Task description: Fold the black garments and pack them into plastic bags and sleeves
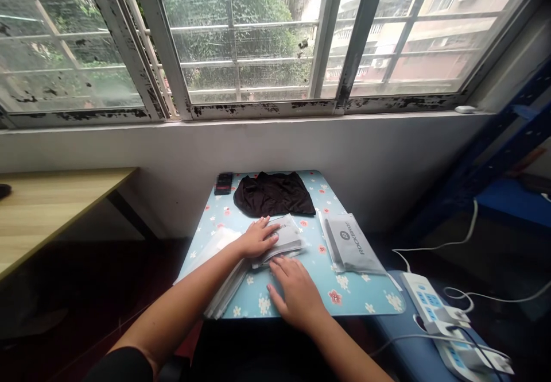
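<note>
On the light blue flowered table [297, 296], my left hand [258, 237] lies with fingers spread on a folded translucent packet [287, 234] with grey contents. My right hand [297, 290] rests just in front of that packet, thumb apart from the fingers, its fingertips near the packet's front edge. A stack of clear plastic bags [226, 293] lies under and beside my left forearm. Behind the hands is a crumpled black cloth [275, 194]. Another translucent bag with printed lettering [350, 244] lies flat at the table's right side.
A small dark item [223, 184] sits at the table's back left corner. White power strips [443, 319] with cables are at the right on a blue surface. A wooden desk [55, 204] stands at the left, and a barred window [258, 37] is behind.
</note>
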### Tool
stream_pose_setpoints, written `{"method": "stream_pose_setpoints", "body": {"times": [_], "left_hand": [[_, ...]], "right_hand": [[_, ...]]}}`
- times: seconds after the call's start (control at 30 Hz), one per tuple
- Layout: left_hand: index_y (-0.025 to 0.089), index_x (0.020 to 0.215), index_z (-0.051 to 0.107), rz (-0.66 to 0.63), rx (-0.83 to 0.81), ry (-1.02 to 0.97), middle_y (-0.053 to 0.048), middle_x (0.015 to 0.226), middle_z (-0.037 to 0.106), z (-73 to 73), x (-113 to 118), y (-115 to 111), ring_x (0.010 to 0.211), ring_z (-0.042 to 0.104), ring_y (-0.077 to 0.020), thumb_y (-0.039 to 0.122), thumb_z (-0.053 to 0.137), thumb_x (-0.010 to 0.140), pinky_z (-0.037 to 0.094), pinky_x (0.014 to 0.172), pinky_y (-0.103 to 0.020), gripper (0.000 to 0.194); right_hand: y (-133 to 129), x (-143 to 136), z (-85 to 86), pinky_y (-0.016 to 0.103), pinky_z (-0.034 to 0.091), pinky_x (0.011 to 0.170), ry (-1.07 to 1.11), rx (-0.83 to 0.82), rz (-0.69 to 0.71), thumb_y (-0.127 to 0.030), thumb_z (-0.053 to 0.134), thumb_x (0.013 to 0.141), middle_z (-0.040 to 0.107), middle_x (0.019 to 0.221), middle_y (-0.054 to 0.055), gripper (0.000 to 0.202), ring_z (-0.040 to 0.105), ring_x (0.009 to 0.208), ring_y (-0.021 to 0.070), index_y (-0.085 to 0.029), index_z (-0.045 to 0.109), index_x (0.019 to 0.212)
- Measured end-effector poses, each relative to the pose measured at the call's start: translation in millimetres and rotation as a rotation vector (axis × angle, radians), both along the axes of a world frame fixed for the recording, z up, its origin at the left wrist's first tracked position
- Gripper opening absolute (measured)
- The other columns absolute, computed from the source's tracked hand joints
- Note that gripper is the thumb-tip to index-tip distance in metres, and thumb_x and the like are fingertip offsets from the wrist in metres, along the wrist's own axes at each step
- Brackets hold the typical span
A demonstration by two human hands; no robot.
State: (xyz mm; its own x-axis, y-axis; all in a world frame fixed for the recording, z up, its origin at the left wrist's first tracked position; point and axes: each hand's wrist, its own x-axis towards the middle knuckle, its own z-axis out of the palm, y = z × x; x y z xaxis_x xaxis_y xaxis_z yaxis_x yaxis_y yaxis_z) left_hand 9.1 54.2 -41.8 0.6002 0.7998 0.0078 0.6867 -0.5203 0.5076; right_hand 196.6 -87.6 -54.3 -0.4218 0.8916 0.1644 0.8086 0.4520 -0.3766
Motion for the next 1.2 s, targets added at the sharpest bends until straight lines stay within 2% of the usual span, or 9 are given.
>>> {"method": "stream_pose_setpoints", "body": {"times": [0.13, 0.23, 0.37, 0.53, 0.63, 0.73, 0.83, 1.03, 1.2], "left_hand": [[0.024, 0.141, 0.059, 0.023, 0.191, -0.199, -0.010, 0.159, 0.043, 34.5, -27, -19, 0.147, 0.039, -0.0291, 0.027, 0.050, 0.099, 0.033, 0.122, -0.047, 0.043], [0.027, 0.123, 0.067, 0.021, 0.255, -0.114, -0.006, 0.141, 0.060, 47.9, -50, -47, 0.130, 0.055, -0.0268, 0.009, 0.055, 0.085, 0.045, 0.111, -0.042, 0.044], [0.026, 0.108, 0.071, -0.020, 0.283, 0.076, -0.007, 0.122, 0.068, 37.4, -61, -75, 0.113, 0.062, -0.0275, 0.012, 0.062, 0.085, 0.050, 0.099, -0.041, 0.029], [0.023, 0.098, 0.072, -0.020, 0.336, 0.146, -0.007, 0.102, 0.072, 21.5, -50, -77, 0.095, 0.066, -0.0245, 0.017, 0.064, 0.090, 0.052, 0.086, -0.036, 0.014], [0.021, 0.086, 0.073, -0.056, 0.413, 0.132, -0.006, 0.087, 0.073, 20.3, -43, -75, 0.082, 0.067, -0.0222, 0.016, 0.059, 0.092, 0.052, 0.077, -0.033, 0.016], [0.021, 0.085, 0.074, -0.094, 0.516, 0.031, -0.006, 0.083, 0.074, 19.7, -43, -77, 0.078, 0.069, -0.0212, 0.017, 0.054, 0.096, 0.051, 0.073, -0.032, 0.023], [0.023, 0.093, 0.076, -0.038, 0.595, -0.146, -0.006, 0.089, 0.078, 19.8, -47, -82, 0.078, 0.071, -0.0204, 0.018, 0.055, 0.098, 0.053, 0.073, -0.031, 0.023], [0.023, 0.097, 0.076, 0.173, 0.483, -0.544, -0.006, 0.092, 0.078, 34.6, -48, -89, 0.084, 0.073, -0.0204, 0.023, 0.063, 0.095, 0.057, 0.079, -0.031, 0.013], [0.022, 0.094, 0.077, 0.297, 0.387, -0.750, -0.006, 0.091, 0.079, 52.1, -37, -94, 0.083, 0.074, -0.0210, 0.027, 0.068, 0.094, 0.058, 0.079, -0.032, 0.011]], "right_hand": [[-6, 4, 0.0, 0.054, 0.026, 0.124, 0.025, 0.004, 0.046, -0.042, 0.052, 0.097, 0.054, 0.153, 0.009, 0.051, 0.044, 0.143, 0.0311, -0.022, 0.058, 0.144], [-9, 5, 3.8, 0.054, 0.030, 0.121, 0.057, 0.031, 0.045, -0.036, 0.051, 0.097, 0.059, 0.147, 0.010, 0.043, 0.050, 0.137, 0.0304, -0.022, 0.064, 0.136], [-6, 0, 7.4, 0.052, 0.036, 0.116, 0.072, 0.052, 0.010, -0.031, 0.050, 0.097, 0.064, 0.140, 0.011, 0.041, 0.055, 0.129, 0.0302, -0.022, 0.066, 0.134], [5, -13, 0.2, 0.054, 0.017, 0.127, 0.011, -0.011, 0.113, -0.043, 0.048, 0.100, 0.049, 0.157, 0.010, 0.059, 0.038, 0.147, 0.0312, -0.018, 0.048, 0.153], [12, -18, -0.4, 0.053, 0.014, 0.127, -0.017, -0.060, 0.133, -0.050, 0.045, 0.101, 0.042, 0.161, 0.012, 0.065, 0.033, 0.151, 0.0319, -0.015, 0.044, 0.155], [18, -18, 7.5, 0.056, 0.015, 0.127, -0.005, -0.064, 0.102, -0.053, 0.043, 0.101, 0.047, 0.157, 0.014, 0.064, 0.037, 0.148, 0.0335, -0.014, 0.048, 0.152], [23, -11, 19.7, 0.056, 0.019, 0.126, 0.051, 0.000, 0.117, -0.049, 0.047, 0.100, 0.053, 0.153, 0.014, 0.058, 0.042, 0.144, 0.0321, -0.016, 0.053, 0.147], [22, 10, 38.5, 0.047, 0.043, 0.112, 0.265, 0.357, 0.093, -0.029, 0.053, 0.096, 0.068, 0.131, 0.011, 0.038, 0.056, 0.128, 0.0277, -0.020, 0.065, 0.131], [12, 17, 63.8, 0.050, 0.044, 0.107, 0.337, 0.563, -0.037, -0.024, 0.057, 0.092, 0.071, 0.116, 0.008, 0.029, 0.059, 0.119, 0.0294, -0.026, 0.073, 0.117]]}}
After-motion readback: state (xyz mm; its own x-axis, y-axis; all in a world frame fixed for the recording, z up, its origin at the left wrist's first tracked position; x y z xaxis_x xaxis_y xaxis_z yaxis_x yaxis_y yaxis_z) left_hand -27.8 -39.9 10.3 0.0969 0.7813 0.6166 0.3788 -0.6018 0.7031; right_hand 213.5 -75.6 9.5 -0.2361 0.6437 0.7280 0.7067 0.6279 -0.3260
